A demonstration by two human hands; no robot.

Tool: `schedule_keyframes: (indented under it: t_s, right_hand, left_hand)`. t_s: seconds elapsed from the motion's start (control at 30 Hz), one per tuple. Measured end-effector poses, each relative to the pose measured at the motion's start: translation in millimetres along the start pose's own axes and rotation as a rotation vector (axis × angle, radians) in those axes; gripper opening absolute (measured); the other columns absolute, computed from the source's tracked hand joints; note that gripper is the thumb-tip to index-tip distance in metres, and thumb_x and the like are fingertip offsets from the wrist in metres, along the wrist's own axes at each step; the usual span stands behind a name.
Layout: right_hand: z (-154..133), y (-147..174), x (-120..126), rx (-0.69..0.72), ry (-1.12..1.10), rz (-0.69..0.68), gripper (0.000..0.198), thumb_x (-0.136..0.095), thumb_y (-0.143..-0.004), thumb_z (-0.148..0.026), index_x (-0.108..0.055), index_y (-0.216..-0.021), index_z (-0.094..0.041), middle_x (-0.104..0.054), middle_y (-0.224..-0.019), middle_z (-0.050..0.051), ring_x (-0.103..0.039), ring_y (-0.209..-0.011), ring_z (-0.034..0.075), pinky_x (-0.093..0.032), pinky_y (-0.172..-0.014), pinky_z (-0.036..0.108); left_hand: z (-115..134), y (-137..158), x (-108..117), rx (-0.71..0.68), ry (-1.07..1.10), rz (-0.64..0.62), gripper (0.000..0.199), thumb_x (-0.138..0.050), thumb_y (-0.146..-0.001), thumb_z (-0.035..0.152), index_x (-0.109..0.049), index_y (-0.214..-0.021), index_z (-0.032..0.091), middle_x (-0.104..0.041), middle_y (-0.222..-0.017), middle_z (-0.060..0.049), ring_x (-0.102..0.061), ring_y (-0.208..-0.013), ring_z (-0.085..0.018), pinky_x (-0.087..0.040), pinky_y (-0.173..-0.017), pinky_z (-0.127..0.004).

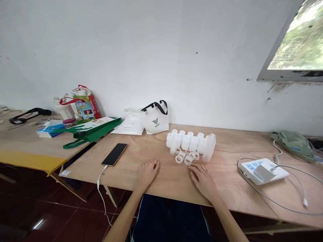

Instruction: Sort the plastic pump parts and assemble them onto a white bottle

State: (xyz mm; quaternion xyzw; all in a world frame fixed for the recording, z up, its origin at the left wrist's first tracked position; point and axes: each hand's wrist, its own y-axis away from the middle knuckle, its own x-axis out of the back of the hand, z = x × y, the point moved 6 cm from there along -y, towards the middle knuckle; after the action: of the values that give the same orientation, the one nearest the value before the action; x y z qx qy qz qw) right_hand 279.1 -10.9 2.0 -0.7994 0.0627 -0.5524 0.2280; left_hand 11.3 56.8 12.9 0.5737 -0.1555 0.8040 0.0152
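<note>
Dark navy clothing (170,220) covers the lap at the bottom of view, directly before the near edge of a light brown wooden table (174,178). Left hand (148,173): resting on the tabletop, fingers loosely curled, nothing grasped. Right hand (202,179): resting palm-down, fingers spread and released, nothing grasped.

Small translucent plastic rings (188,157) lie in a loose cluster just beyond the right fingertips; whether the index finger touches the nearest ring cannot be determined. Relative to the left fingers, the cluster sits farther back and to the right, clearly apart.

Behind the rings, frosted white plastic bottles (186,144) stand grouped closely together. At the right end of that group is a tall clear plastic cylinder (209,148), upright, beyond the right hand and apart from it.

Left of the left hand, a black-screened smartphone (114,154) lies flat, with a white cable (99,183) at its near end. Toward the wall, a white bag with black handles (155,121) stands beside a white plastic packet (130,126). A white box-shaped device (262,171) lies well to the right.
</note>
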Motion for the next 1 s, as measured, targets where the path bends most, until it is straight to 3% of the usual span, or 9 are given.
schedule_keyframes:
  t_s: [1.0]
  right_hand:
    - [0.3,0.3,-0.3,0.020,0.010,0.013,0.032,-0.043,-0.102,-0.028,-0.067,-0.122,-0.028,-0.068,-0.128,0.007,-0.062,-0.116,0.026,-0.046,-0.097,0.044]
  left_hand:
    - [-2.1,-1.0,-2.6,0.007,-0.013,0.003,0.036,-0.039,-0.103,0.034,-0.061,-0.078,0.020,-0.071,-0.086,-0.006,-0.064,-0.084,-0.022,-0.036,-0.070,-0.030]
